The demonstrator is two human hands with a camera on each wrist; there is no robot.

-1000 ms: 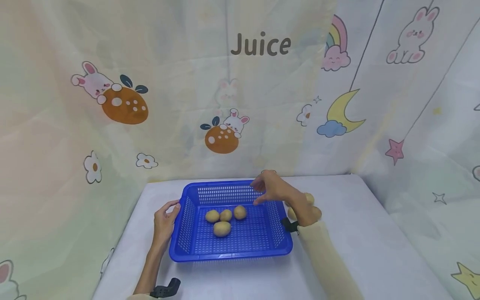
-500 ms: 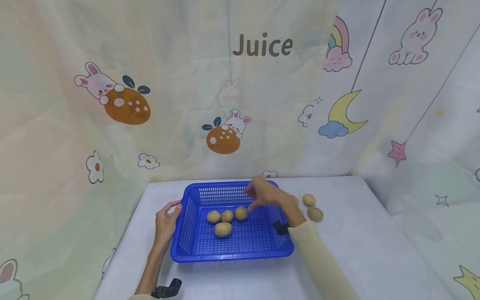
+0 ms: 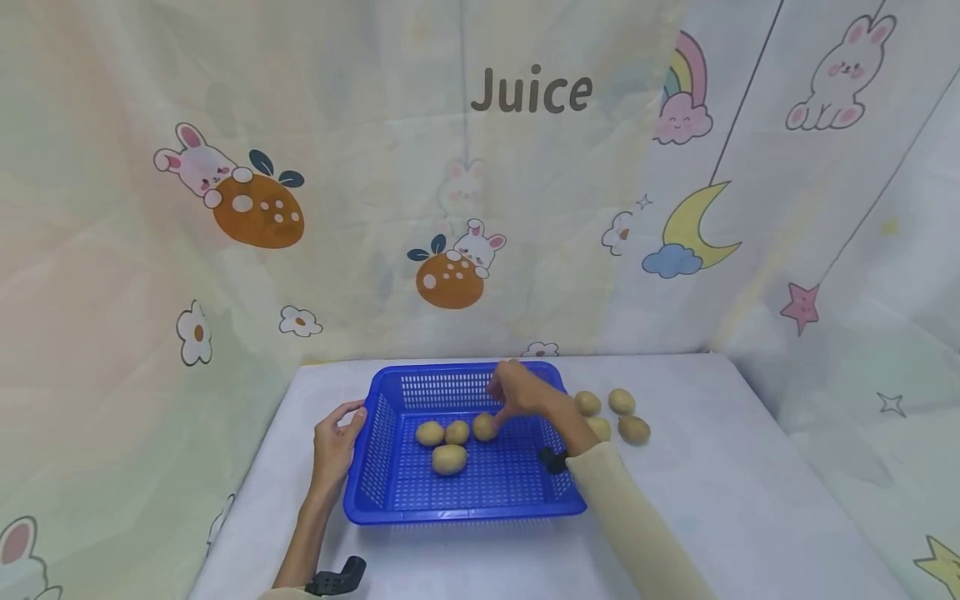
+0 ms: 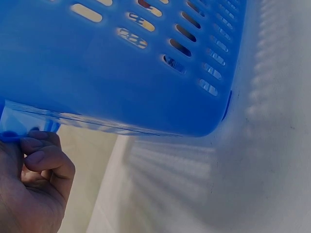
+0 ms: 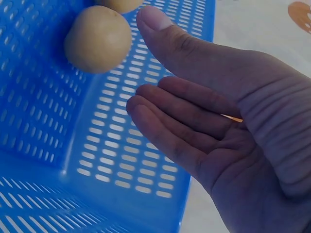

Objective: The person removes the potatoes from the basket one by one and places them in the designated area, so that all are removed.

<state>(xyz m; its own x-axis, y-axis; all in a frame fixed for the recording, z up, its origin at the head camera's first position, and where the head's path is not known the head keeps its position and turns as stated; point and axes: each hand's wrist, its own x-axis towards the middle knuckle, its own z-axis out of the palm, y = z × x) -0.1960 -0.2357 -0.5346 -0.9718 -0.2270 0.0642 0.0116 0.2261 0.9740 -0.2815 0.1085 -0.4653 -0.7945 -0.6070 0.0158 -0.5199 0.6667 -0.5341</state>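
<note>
A blue perforated plastic basket (image 3: pixel 465 515) stands on the white table, with several potatoes (image 3: pixel 449 460) lying inside. My left hand (image 3: pixel 333 446) grips the rim at the basket's left side. In the left wrist view, the fingers of that hand (image 4: pixel 41 174) are curled at the rim. Over the back right part of the basket is my right hand (image 3: pixel 522 390), its thumb close to the rightmost potato (image 3: pixel 484 427). The right wrist view shows this potato (image 5: pixel 98 39) apart from the thumb, and the hand's fingers (image 5: pixel 165 131) relaxed with nothing between them.
To the right of the basket, several more potatoes (image 3: pixel 634 430) lie on the table (image 3: pixel 720 483), partly behind my right forearm. A printed cloth (image 3: pixel 360 208) with cartoon rabbits hangs behind the table and along its sides.
My right hand has moved left and down inside the basket toward the rightmost potato, uncovering the potatoes on the table. My left hand keeps its hold on the rim.
</note>
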